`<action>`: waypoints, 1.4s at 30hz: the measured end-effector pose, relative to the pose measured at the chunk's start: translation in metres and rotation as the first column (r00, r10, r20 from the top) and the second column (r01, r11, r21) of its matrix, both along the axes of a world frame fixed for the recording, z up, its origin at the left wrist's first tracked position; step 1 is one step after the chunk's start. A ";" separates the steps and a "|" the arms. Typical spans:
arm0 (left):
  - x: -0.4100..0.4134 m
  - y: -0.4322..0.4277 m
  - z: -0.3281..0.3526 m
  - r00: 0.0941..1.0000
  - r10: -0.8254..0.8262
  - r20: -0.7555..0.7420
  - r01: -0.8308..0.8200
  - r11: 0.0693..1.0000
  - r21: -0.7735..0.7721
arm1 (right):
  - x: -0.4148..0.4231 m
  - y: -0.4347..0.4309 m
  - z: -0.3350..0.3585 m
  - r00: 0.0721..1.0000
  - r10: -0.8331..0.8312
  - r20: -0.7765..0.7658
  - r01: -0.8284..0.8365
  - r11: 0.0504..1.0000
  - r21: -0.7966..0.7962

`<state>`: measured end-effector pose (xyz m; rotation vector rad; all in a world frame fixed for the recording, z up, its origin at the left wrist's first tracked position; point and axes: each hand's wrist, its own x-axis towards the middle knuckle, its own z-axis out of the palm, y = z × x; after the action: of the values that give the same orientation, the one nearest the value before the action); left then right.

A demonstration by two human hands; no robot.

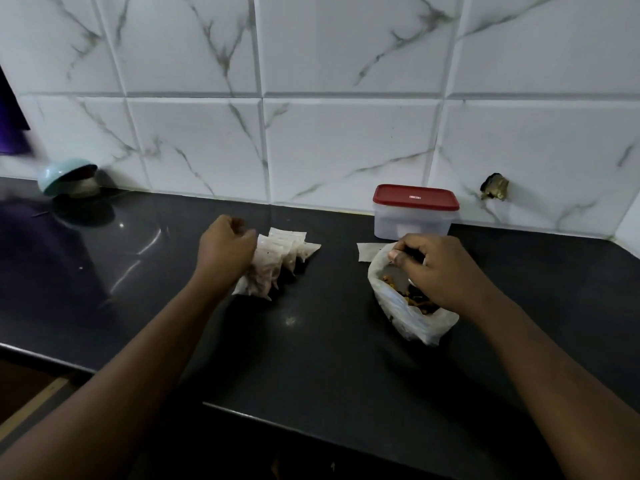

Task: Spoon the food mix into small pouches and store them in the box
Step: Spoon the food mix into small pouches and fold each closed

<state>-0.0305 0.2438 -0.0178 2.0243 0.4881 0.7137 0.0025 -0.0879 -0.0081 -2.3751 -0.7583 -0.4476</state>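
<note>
Several small filled pouches (277, 259) lie in a row on the black counter (311, 358), left of centre. My left hand (227, 249) rests against the left end of that row, fingers curled on the nearest pouch. To the right lies a larger white plastic bag (398, 306) holding brown and orange food mix (417, 299). My right hand (436, 268) is closed at the bag's mouth; whether it holds a spoon is hidden. An empty flat pouch (367, 251) lies behind the bag. The clear box with a red lid (414, 211) stands shut against the wall.
A tipped teal bowl (65, 176) over a metal cup sits at the back left by the marble-tiled wall. A purple cloth (14, 123) hangs at the far left. The counter's front edge steps back at lower left. A wall hole (495, 187) is at the right.
</note>
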 end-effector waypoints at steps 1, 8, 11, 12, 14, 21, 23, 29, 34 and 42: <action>0.000 -0.010 0.006 0.999 0.008 0.041 -0.014 0.990 0.138 | 0.000 0.000 0.001 1.000 0.000 0.001 0.000 1.000 -0.002; 0.053 -0.111 0.023 0.892 -0.426 -0.152 0.438 0.728 0.528 | 0.003 -0.003 0.000 1.000 0.012 0.015 -0.012 1.000 0.003; 0.082 -0.131 -0.009 0.830 -0.475 -0.292 0.553 0.633 0.542 | 0.004 -0.004 -0.001 1.000 0.016 0.009 -0.016 1.000 0.012; 0.091 -0.129 -0.022 0.827 -0.467 -0.312 0.558 0.620 0.551 | 0.004 -0.003 -0.001 1.000 0.016 0.007 -0.016 1.000 0.010; 0.105 -0.123 -0.041 0.816 -0.431 -0.386 0.579 0.602 0.550 | 0.005 -0.002 -0.002 1.000 0.018 0.012 -0.018 1.000 -0.001; 0.108 -0.113 -0.040 0.790 -0.472 -0.392 0.613 0.597 0.517 | 0.006 0.000 -0.004 0.999 0.014 0.031 -0.013 0.999 -0.031; 0.106 -0.113 -0.037 0.799 -0.458 -0.389 0.601 0.608 0.519 | 0.006 0.000 -0.004 1.000 0.013 0.023 -0.012 1.000 -0.023; 0.095 -0.104 -0.027 0.922 -0.375 -0.095 0.349 0.703 0.619 | 0.006 -0.001 -0.003 0.997 -0.078 0.021 0.078 0.997 -0.005; 0.073 -0.109 0.003 0.849 -0.389 0.357 0.493 0.825 -0.274 | 0.005 0.000 0.000 0.987 -0.129 0.095 0.114 0.982 0.153; 0.047 -0.138 0.021 0.627 -0.611 0.483 0.773 0.409 -0.486 | 0.000 0.011 -0.002 0.979 -0.060 0.197 0.003 0.961 0.278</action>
<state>0.0165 0.1060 0.0030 1.2241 -0.2736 0.1646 0.0025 -0.0769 -0.0104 -2.1030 -0.6976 -0.7685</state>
